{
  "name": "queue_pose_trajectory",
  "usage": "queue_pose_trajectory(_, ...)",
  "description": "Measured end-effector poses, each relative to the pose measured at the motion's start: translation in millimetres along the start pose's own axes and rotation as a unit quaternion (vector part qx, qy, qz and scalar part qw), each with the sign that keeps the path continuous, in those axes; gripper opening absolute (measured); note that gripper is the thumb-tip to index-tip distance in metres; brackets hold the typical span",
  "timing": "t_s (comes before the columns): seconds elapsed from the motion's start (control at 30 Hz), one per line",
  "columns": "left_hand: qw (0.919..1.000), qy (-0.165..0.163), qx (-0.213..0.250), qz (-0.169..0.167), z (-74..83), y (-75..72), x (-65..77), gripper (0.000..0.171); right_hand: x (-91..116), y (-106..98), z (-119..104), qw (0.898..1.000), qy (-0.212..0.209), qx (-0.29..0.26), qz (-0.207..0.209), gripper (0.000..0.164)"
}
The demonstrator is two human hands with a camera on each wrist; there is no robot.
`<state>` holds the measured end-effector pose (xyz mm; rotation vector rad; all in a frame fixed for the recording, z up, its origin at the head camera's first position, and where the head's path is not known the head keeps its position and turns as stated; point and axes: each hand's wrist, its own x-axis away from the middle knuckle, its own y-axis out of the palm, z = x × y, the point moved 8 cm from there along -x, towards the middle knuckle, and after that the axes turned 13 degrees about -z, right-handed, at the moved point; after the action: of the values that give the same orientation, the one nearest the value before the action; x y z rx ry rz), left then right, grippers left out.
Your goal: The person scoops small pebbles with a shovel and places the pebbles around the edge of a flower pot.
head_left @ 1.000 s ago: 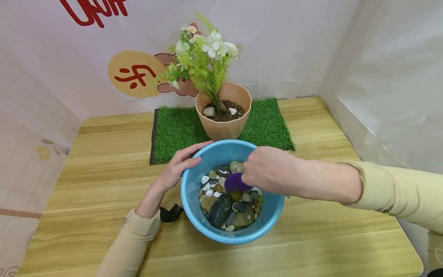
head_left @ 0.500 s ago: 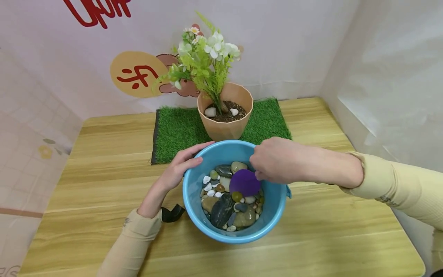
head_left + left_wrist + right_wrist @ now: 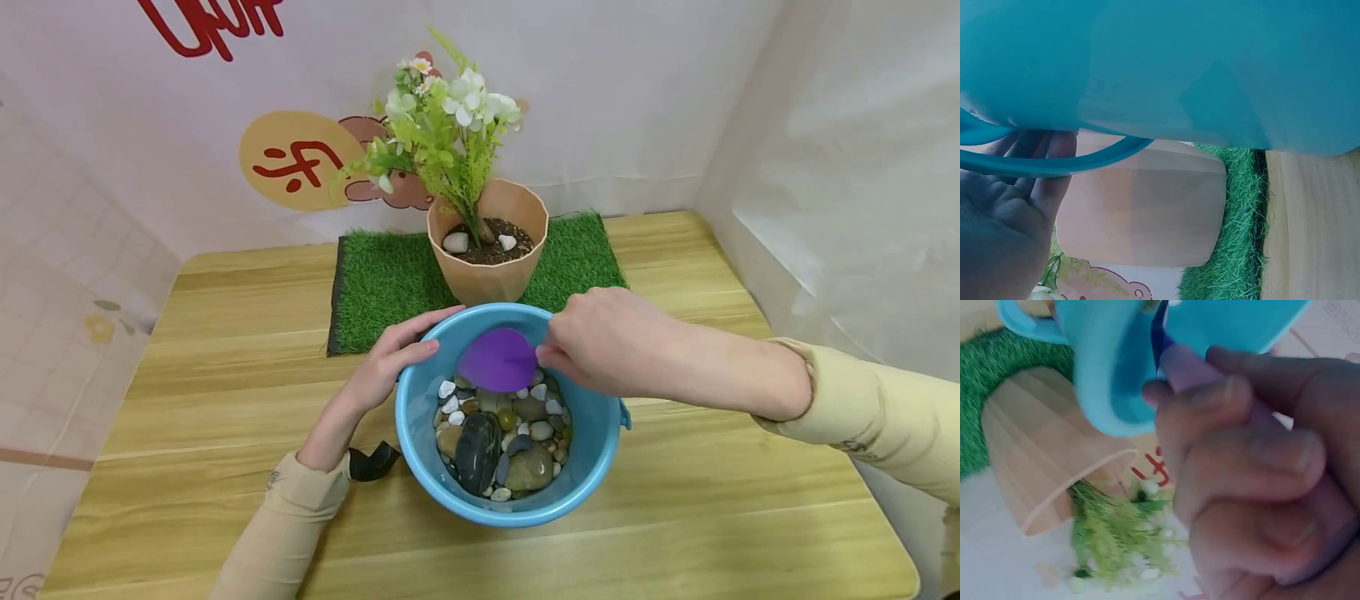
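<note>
Wood-grained and pale, the desk (image 3: 690, 525) carries a blue bucket (image 3: 504, 518) on its near side, presumably set there for easy reach. Smooth stones (image 3: 529, 468) in grey, tan and white cover the bucket's floor, contained by its high wall. The left hand (image 3: 390, 354) holds the rim, its thumb over the edge and its fingers against the outer wall, crossed by the bail handle (image 3: 1054, 167), probably to keep the bucket from shifting. The right hand (image 3: 611, 342) has its fingers curled tight round the pinkish grip (image 3: 1194, 369) of a purple trowel (image 3: 497, 361), whose blade is inside the bucket, above the farther stones; no stone shows on it. Just beyond, a grass mat (image 3: 375, 283) seems a decorative base for the peach pot (image 3: 491, 283), where soil (image 3: 487, 254) and a few pebbles (image 3: 455, 242) surround a flowering plant (image 3: 465, 100), perhaps bracing its stems. Behind hangs a printed wall covering (image 3: 637, 83).
</note>
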<state>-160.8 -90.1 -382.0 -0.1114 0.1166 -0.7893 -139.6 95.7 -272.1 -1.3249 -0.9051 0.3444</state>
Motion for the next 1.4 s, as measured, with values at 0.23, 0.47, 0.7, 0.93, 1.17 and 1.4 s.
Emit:
queue_pose_trajectory(0.23,1.0000,-0.002,-0.002,0.000,0.2,0.3,-0.6,0.057,3.7,1.8,-42.9,0.971,0.003,0.218,0.094,0.028)
queue_pose_trajectory(0.47,0.9998,-0.005,-0.015,0.012,-0.3,-1.8,0.5,0.056,-2.6,14.8,-76.9,0.924,-0.038,0.352,0.148,0.026)
queue_pose_trajectory(0.7,0.9998,-0.005,-0.017,0.010,0.0,-1.6,0.7,0.056,-20.1,10.1,-62.8,0.953,-0.089,0.272,0.097,0.043)
queue_pose_trajectory(0.93,0.9999,0.001,-0.015,0.005,-0.2,-1.0,0.1,0.056,-27.3,5.6,-47.7,0.977,-0.085,0.189,0.040,0.033)
queue_pose_trajectory(1.17,0.9999,0.002,-0.010,0.012,-0.8,-3.8,0.4,0.056,-32.3,5.0,-32.3,0.994,-0.047,0.100,-0.007,0.034)
queue_pose_trajectory(1.4,1.0000,0.000,0.003,0.003,-0.7,-1.2,0.3,0.056,-30.4,8.5,-29.6,0.994,-0.043,0.095,-0.028,0.039)
